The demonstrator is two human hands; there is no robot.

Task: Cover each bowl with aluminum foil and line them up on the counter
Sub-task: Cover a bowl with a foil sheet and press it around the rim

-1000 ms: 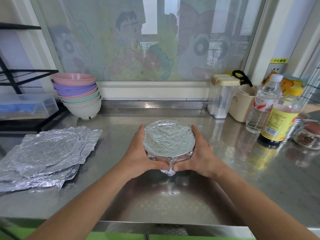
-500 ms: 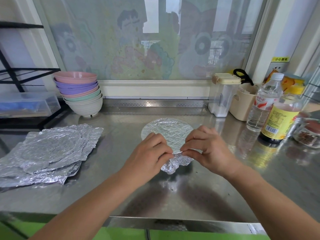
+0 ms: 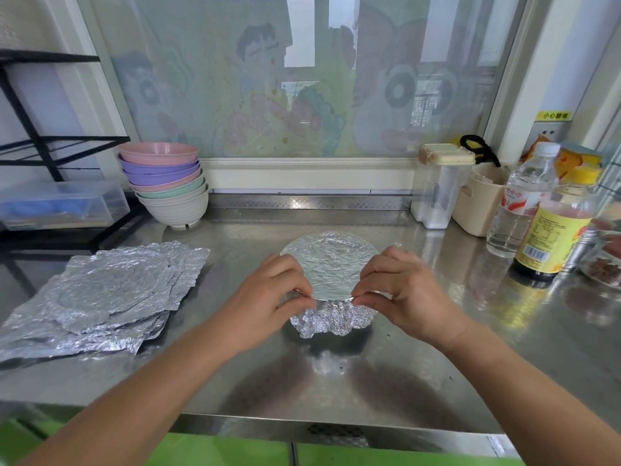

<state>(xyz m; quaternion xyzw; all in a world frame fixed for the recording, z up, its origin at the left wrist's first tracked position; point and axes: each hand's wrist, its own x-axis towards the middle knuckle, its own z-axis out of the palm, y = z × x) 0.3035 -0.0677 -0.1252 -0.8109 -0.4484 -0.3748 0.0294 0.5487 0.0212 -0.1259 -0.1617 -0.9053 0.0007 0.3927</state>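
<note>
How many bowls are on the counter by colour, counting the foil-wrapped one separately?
Pink bowls: 2
Purple bowls: 2
Green bowl: 1
Cream bowls: 2
Foil-covered bowl: 1, colour hidden
Total: 8

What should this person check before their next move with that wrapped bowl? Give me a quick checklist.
1. The foil cover spans the bowl's top: ok.
2. The left hand and right hand pinch its near rim: ok.
3. Near edge tucked under: not ok; a crumpled flap hangs loose.
4. Far edge sealed: cannot tell.
5. Spare foil sheets ready for the stacked bowls: ok.
</note>
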